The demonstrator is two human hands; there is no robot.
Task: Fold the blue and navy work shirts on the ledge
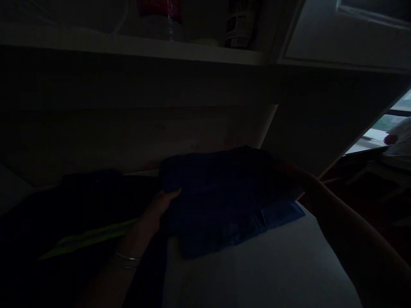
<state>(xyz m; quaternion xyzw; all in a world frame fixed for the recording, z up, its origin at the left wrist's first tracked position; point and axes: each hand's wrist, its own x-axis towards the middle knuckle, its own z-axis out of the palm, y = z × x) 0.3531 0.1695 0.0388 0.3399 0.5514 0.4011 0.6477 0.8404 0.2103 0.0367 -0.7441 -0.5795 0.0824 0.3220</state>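
A folded piece of dark blue clothing (218, 196) spans the middle of the view, over a pale surface inside a dim cupboard or shelf space. My left hand (162, 203) is closed on its left edge, thumb on top and the other fingers hidden beneath. At the opposite end, my right hand (289, 171) holds the right side of the clothing; deep shadow hides most of its fingers. To the left, beside and beneath my left forearm, lies a dark garment (128, 194) with a yellow-green stripe (93, 235).
A shelf board (192, 53) runs overhead, carrying a red-topped container (160, 10) and a dark labelled bottle (239, 25). A cabinet door (346, 38) is at upper right. The side panel (308, 124) bounds the space on the right, with a bright window (382, 124) beyond.
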